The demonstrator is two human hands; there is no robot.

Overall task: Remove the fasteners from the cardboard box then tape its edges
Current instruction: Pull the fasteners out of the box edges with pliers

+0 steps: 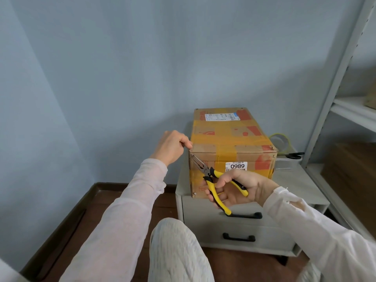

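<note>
A taped cardboard box (232, 139) with a "0989" label stands on a pale drawer cabinet (295, 180). My right hand (240, 188) grips yellow-handled needle-nose pliers (213, 178), whose tips sit at a metal fastener (192, 155) in the box's near upper left corner. A second fastener (195, 193) shows at the lower left corner. My left hand (173, 146) has curled fingers touching the box's top left corner; whether it pinches anything is unclear.
A roll of clear tape (279, 142) and black-handled scissors (293, 155) lie behind the box on the right. White shelving (345, 110) rises at the right. The cabinet has two black drawer handles (239, 238). My knee (175, 241) is below.
</note>
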